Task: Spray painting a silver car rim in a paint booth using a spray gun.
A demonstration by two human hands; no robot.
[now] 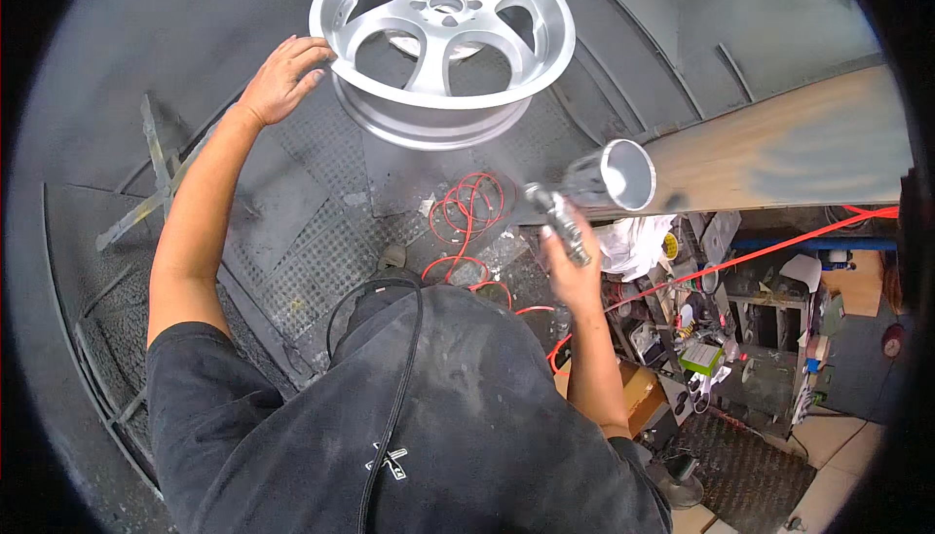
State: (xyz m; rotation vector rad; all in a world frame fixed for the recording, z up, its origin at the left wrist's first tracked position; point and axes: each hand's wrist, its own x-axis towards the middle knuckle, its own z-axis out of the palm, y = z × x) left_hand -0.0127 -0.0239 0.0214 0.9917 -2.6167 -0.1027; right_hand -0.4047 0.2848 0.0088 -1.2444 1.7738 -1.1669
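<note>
A silver alloy wheel [429,76] with wide spokes faces up at the top middle, held above the floor on a support mostly hidden beneath it. My left hand [284,81] reaches to its left edge, fingertips at the lip, thumb apart from the fingers; it does not wrap round the rim. Closed round a metal spray gun [560,214], my right hand [573,266] is below and right of the wheel. Just beyond the gun is a silver cup [628,174], its round mouth toward me. Whether the cup joins the gun I cannot tell.
A red hose [467,212] lies coiled on the textured grey floor [321,261]. Grey panels curve around the wheel. A metal stand [156,178] is at the left. On the right, past a paint-dusted board [769,149], stand cluttered shelves [721,329] and a cardboard box [638,393].
</note>
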